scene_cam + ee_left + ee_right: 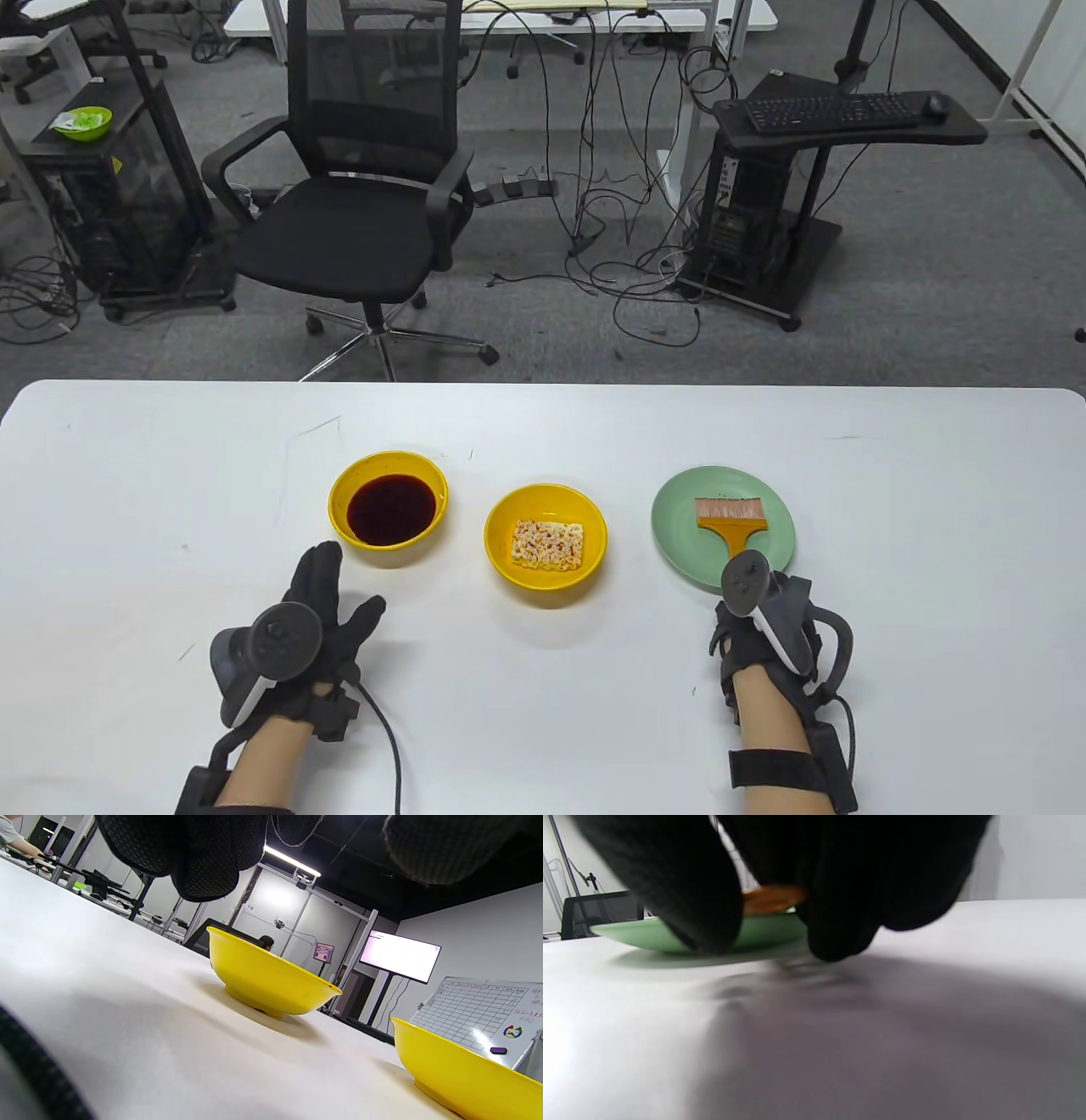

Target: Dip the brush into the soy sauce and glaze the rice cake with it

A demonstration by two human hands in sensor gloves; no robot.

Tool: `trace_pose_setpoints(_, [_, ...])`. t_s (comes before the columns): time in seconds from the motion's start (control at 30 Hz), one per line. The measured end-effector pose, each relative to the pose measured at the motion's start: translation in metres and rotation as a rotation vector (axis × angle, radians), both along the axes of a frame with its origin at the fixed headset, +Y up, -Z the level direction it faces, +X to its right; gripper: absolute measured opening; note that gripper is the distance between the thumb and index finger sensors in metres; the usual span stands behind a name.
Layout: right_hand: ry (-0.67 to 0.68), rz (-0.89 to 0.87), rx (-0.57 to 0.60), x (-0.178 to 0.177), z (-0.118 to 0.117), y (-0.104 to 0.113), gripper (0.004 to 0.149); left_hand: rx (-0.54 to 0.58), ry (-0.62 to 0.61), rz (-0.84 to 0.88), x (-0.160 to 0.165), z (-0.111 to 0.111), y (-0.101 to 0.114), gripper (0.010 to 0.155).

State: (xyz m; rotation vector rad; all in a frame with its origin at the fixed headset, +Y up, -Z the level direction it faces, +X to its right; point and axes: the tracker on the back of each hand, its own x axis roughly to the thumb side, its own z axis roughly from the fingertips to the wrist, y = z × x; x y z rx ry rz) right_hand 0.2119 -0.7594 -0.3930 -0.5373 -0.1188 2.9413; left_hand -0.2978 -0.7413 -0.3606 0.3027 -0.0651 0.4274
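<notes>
The left hand (327,607) lies flat with fingers spread, holding nothing, just near-side of the soy sauce bowl (389,509). The right hand (768,624) reaches the brush (731,519) handle at the green plate's (679,522) near rim; whether it grips is hidden. The rice cake (548,544) sits in the yellow bowl (501,552) left of the plate.

White surface (170,475) in front, grey carpet floor (933,280) behind w/ loose cables (611,212). Black mesh office chair (356,195) centre-left. Rolling stand w/ keyboard (836,110) + mouse (936,104) at right; PC tower below. Black cart at left, green bowl (83,123) on top. Left wrist view: white walls, ceiling strip light (292,860), lit monitor (401,956), whiteboard (475,1014).
</notes>
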Motion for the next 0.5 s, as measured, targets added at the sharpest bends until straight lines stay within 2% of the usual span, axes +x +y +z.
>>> trace_pose_setpoints(0.33, [0.0,0.024,0.175,-0.001,0.004,0.007,0.054,-0.002,-0.001,0.0,0.001,0.0,0.0,0.085])
trace_pose_setpoints(0.43, [0.005,0.052,0.263,-0.001,0.006,0.011,0.047,-0.003,-0.003,-0.002,0.002,0.0,0.0,0.085])
trace_pose_setpoints(0.5, [0.007,0.055,0.293,-0.001,0.007,0.015,0.047,-0.003,-0.003,-0.003,0.002,0.0,0.0,0.084])
